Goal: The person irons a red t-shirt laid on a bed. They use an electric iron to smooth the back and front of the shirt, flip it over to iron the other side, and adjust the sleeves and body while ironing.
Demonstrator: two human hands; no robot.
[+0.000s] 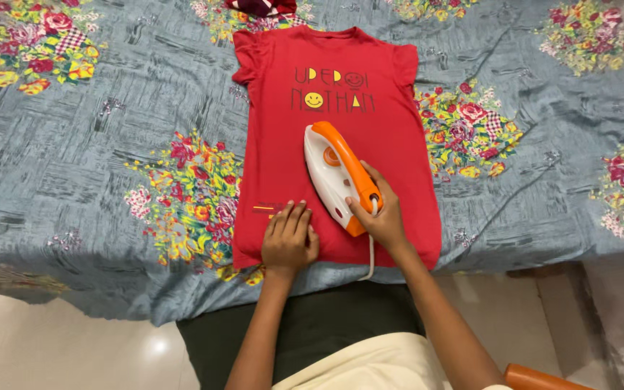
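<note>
A red T-shirt (370,123) with a dark and yellow print lies flat on a bed, neck away from me. My right hand (377,213) grips the orange handle of a white and orange iron (334,170) that rests on the shirt's lower middle, tip pointing away. My left hand (289,238) lies flat on the shirt's lower left hem, fingers together, pressing the cloth down. The iron's white cord (371,260) runs down off the bed edge.
The bed carries a grey-blue sheet (95,144) with bright flower patches. A dark red patterned cloth (261,7) lies beyond the shirt's neck. The bed's near edge drops to a pale tiled floor (52,347). An orange object (536,377) shows at the bottom right.
</note>
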